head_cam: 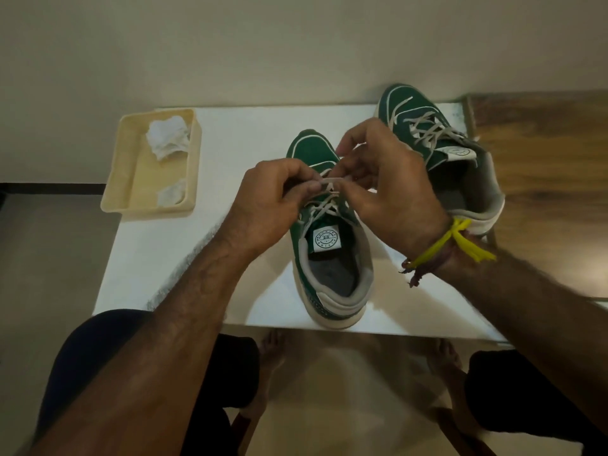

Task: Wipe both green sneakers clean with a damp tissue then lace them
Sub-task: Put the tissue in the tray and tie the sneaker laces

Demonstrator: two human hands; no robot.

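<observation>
Pale grey lace [330, 180] runs taut between the two hands, pinched at each end. The left hand [273, 199] curls its fingers and thumb tight on the lace's left end; the right hand [385, 179] pinches the other end, its remaining fingers bent above. Both hands hover over the front of the near sneaker [329, 245], just above its crossed lacing.

That sneaker is green suede-like cloth with off-white piping, a grey padded collar, a cream sole and a round white label on its tongue. It stands upright on the white table [158, 258], heel toward the person, toe pointing away, its long axis running near to far.

The second sneaker [441, 149], same colours, sits to the right and farther off, already laced with crossed grey lace. Its toe points far and slightly left, heel near the table's right edge, partly behind the right wrist, which wears a yellow thread band [460, 240].

At the far left of the table lies a cream tray [128, 166] holding crumpled tissues [167, 139].
</observation>
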